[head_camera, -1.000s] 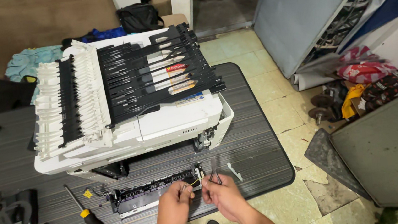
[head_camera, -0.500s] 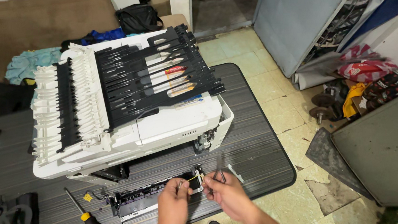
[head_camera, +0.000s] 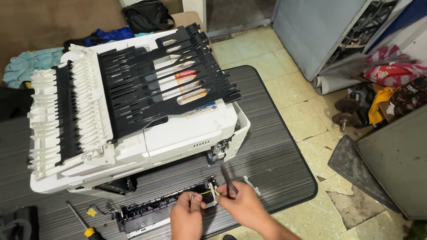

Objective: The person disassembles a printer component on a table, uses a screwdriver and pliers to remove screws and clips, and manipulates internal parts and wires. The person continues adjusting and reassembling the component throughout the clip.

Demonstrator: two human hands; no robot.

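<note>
Pinching the right end of the long black printer assembly (head_camera: 167,210) at six o'clock, the left hand (head_camera: 186,221) steadies it; the right hand (head_camera: 241,205) grips dark pliers (head_camera: 228,181). Likely light, brittle plastic, best held by its frame.

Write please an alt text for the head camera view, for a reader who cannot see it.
Two bare hands work at the right end of a long black printer part on a dark table; the right hand holds a thin dark tool, the left hand pinches the part. A white printer stands behind, a screwdriver to the left.
</note>
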